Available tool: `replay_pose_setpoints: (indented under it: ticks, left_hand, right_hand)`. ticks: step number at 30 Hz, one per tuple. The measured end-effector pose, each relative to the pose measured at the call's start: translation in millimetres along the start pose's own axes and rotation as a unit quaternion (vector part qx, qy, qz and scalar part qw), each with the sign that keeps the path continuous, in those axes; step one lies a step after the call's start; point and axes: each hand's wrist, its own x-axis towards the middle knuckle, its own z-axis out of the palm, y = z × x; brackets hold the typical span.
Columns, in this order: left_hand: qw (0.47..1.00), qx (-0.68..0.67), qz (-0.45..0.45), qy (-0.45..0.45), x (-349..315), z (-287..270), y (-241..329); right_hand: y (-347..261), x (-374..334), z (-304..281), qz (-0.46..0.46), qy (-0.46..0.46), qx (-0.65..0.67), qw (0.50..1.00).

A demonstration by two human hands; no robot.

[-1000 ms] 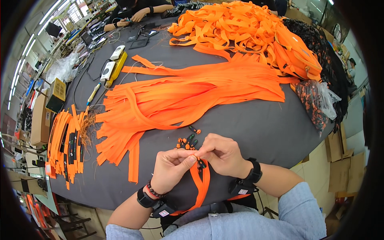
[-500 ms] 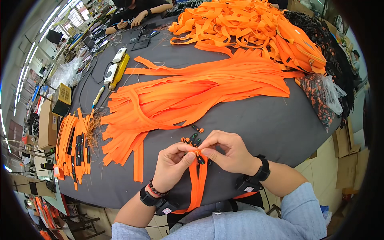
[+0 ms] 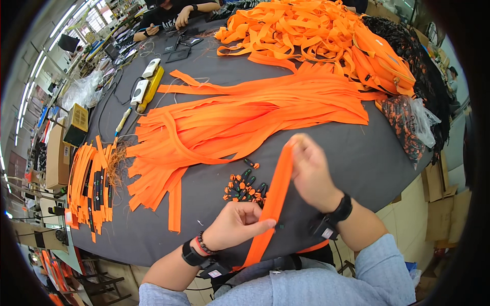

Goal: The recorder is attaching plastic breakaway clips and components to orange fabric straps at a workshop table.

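An orange zipper tape [image 3: 274,204] is stretched slantwise between my hands, its lower part running down toward my lap. My left hand [image 3: 236,226] is closed on it, thumb flat against its face. Higher up and farther out, my right hand [image 3: 312,173] pinches its upper end, slightly blurred. I cannot make out whether a slider is in those fingertips. Just beyond my left hand, partly behind the tape, lies a small heap of black zipper sliders [image 3: 246,187] with orange ends. One loose slider [image 3: 251,163] sits beyond the heap.
A wide bundle of orange zipper tapes [image 3: 229,120] crosses the grey table [image 3: 316,148]. Beyond it rise tangled tapes [image 3: 291,28] and an orange bag [image 3: 383,58]. At left are shorter orange and black strips [image 3: 92,186] and a power strip [image 3: 149,86]. Another person sits across the table.
My hands have moved apart. The right went up and away with the tape's end, stretching the tape; the left shifted slightly right and down. More of the slider heap now shows.
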Motion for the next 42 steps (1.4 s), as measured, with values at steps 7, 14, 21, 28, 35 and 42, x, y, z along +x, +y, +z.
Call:
replay_pose_setpoints:
  ticks: [7, 14, 21, 28, 35, 42]
  left_hand:
    - [0.984, -0.034, -0.015, -0.175, -12, -2, 13]
    - [0.942, -0.161, 0.291, 0.030, -37, 2, 32]
    - [0.835, -0.106, 0.447, 0.304, -60, 16, 64]
    - [0.717, -0.107, 0.435, 0.534, -191, -38, 34]
    - [0.587, 0.455, 0.056, 0.668, -334, -87, -157]
    - [0.599, 0.070, 0.261, 0.754, -293, -103, -157]
  right_hand:
    - [-26, 22, -37, -0.072, 0.047, 0.182, 0.980]
    - [-4, -2, 1, 0.230, -0.144, 0.210, 0.939]
    - [-9, -53, 29, 0.218, -0.612, 0.086, 0.755]
    - [-34, -27, 5, 0.195, -0.534, -0.091, 0.818]
    - [-43, -18, 0, 0.118, -0.401, -0.291, 0.860]
    - [-8, -18, -4, -0.145, -0.302, -0.349, 0.875]
